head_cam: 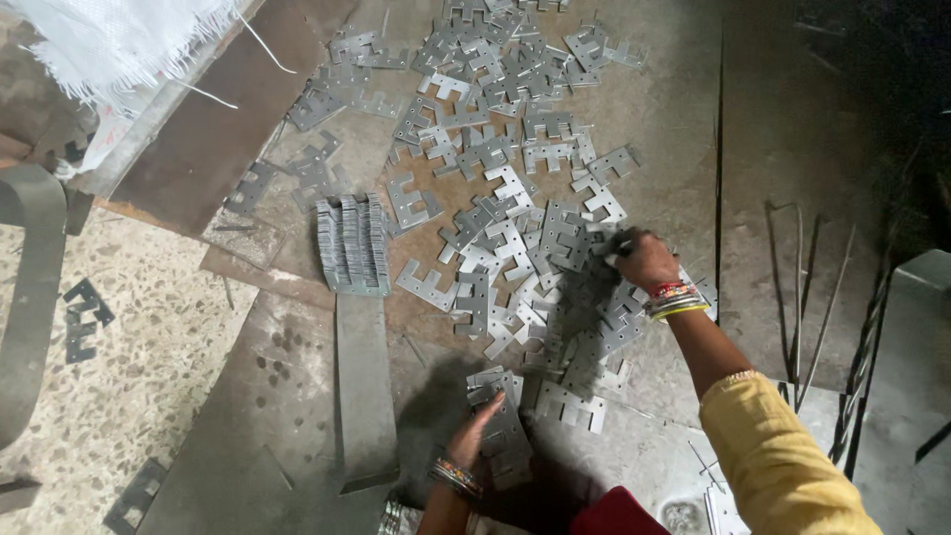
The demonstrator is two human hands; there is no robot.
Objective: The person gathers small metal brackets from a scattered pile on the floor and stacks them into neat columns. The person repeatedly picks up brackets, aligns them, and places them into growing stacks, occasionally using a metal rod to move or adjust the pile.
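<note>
The left hand (482,421) clasps a small stack of flat stamped steel plates (502,431) against the sheet-metal floor (267,416), fingers curled over the top edge and thumb along the side. The right hand (642,260), bangles at the wrist and a yellow sleeve behind it, reaches out into the loose scatter of notched plates (515,149); its fingers are bunched down onto a plate (606,248), apparently pinching it, though shadow hides the fingertips and I cannot tell whether it is truly gripped. To the left, a packed row of plates set on edge (353,244) rests at the head of a long steel strip (365,386). Judging by that, only a small share is gathered: one row and the handful, with most plates spread loose toward the top of the view.
</note>
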